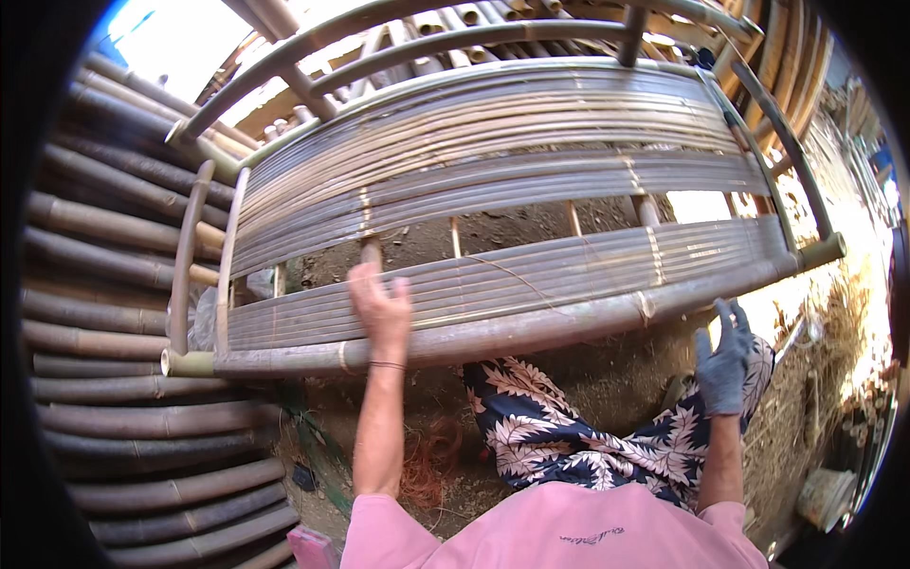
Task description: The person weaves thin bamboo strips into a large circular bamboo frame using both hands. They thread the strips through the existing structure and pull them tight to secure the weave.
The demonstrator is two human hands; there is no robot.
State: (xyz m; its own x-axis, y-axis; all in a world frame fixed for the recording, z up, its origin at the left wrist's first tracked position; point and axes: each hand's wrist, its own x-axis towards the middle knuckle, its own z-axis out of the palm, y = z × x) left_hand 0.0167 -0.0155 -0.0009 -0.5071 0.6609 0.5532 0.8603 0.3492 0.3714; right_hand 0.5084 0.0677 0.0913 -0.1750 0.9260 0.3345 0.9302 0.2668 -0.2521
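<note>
A bamboo bench (512,322) with a long front pole stretches before me. Its seat is made of thin lengthwise bamboo slats (559,270), split into a front and a rear band by a long gap. My bare left hand (381,302) is over the left part of the front band, beside a bamboo crosspiece (371,251) in the gap. Its thumb stands apart from the partly curled fingers, and nothing shows in it. My right hand (723,365), in a grey glove, is just below the front pole at the right, fingers spread and holding nothing. A thin strand (517,277) lies across the front slats.
Thick bamboo poles (142,341) are stacked along the left side. More bamboo (796,66) stands at the far right. The bench's backrest rail (474,38) and right armrest (791,142) rise around the seat. Orange fibres (431,460) lie on the ground; a whitish bucket (825,498) sits lower right.
</note>
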